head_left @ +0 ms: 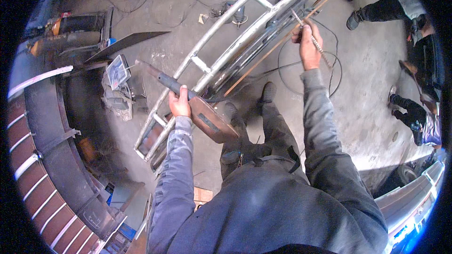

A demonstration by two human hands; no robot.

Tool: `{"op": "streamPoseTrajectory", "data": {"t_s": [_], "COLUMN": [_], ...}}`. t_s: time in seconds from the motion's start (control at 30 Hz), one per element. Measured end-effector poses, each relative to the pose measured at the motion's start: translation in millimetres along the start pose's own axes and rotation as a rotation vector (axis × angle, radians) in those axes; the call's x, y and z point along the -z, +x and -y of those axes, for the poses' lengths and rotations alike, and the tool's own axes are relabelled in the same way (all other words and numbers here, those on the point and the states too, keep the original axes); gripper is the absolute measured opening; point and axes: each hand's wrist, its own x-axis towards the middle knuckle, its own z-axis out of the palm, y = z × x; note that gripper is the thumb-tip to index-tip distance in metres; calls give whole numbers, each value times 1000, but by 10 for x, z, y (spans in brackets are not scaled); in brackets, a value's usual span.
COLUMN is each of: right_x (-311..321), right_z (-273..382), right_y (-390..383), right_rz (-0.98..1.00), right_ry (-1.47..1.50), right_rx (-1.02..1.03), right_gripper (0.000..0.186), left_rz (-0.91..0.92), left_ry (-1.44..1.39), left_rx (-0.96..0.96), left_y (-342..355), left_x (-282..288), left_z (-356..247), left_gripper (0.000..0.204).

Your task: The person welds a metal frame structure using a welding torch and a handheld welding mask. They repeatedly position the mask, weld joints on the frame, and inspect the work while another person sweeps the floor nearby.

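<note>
My left hand (180,103) is closed round the dark grey handle of what looks like a welding electrode holder (167,81), which points up and left across a silver ladder-like metal frame (201,64). A brown hand-held welding shield (214,121) with a dark window is against the same hand, angled down and right. How the hand grips the shield is partly hidden. Over the frame's right side, my right hand (309,47) is closed on a thin ridged metal rod (314,41), slanting from upper left to lower right. A long tan strip (263,60) runs beside the frame.
Loose black cable (338,73) loops on the concrete floor at right. Other people stand along the right side, one's shoe (355,19) near the frame. Left are a flat dark sheet (127,44), a cluttered stand (117,94) and a large curved slatted structure (49,127).
</note>
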Motion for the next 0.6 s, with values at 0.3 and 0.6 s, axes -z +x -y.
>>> {"op": "streamPoseTrajectory", "data": {"t_s": [0.3,0.6], "right_x": [330,1790], "right_z": [-139,-784], "right_y": [-1100,-2322], "right_rz": [572,344], "right_ry": [-349,-724], "right_rx": [153,-202], "right_gripper": [20,22], "left_rz": [-40,-54], "left_ry": [165,123], "left_rx": [-122,-103], "left_y": [0,13], "left_x": [38,101], "left_z": [82,97], "left_gripper": [39,45]}}
